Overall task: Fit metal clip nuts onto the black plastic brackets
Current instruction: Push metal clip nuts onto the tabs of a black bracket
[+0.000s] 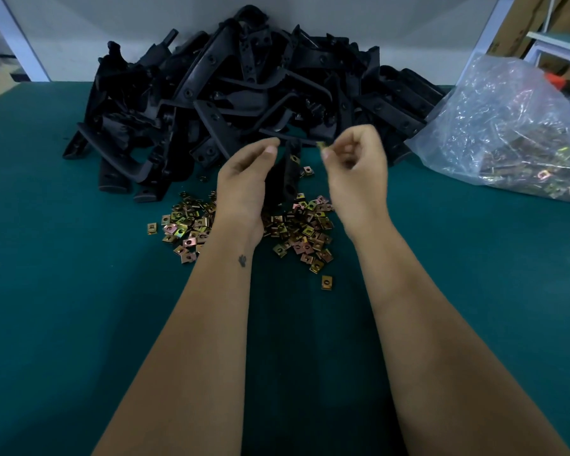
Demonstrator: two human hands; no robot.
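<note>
My left hand [244, 179] is closed around a black plastic bracket [285, 179], which stands roughly upright between my two hands. My right hand [356, 166] pinches one brass-coloured clip nut [321, 145] between thumb and forefinger, just right of the bracket's top end and a little apart from it. Loose clip nuts [303, 232] lie scattered on the green mat under and around my wrists. A big heap of black brackets [237, 87] sits behind my hands.
A clear plastic bag of clip nuts [514, 133] lies at the right, against a white frame post. The green table mat [79, 307] stretches out on both sides of my forearms. A single clip nut [326, 282] lies apart, nearer to me.
</note>
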